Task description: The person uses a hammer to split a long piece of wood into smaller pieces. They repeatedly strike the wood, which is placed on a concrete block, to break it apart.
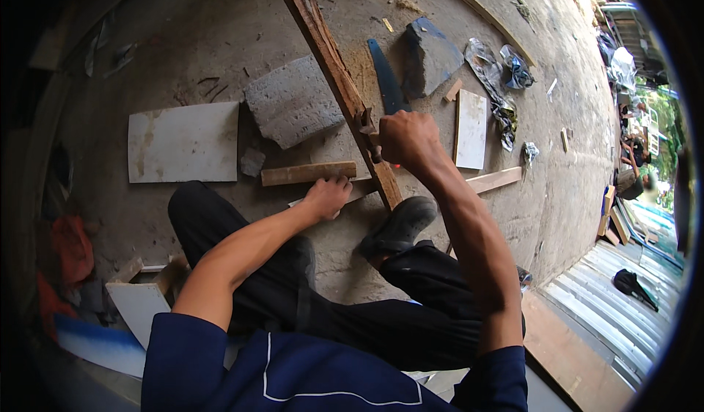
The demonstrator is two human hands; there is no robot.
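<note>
My right hand is closed round the handle of a hammer with a rusty, dark head. The head is against or just over a long, rough wooden plank, which slants from the far edge down to my shoe. My left hand is low by the right end of a short wooden block. Its fingers are curled, and whatever they may grip is hidden. A hand saw with a blue blade lies just beyond my right hand, its near end hidden.
A grey concrete block and a white board lie left of the plank. To the right are a dark stone block, a small white board, crumpled plastic and a wood strip. My shoe touches the plank's near end.
</note>
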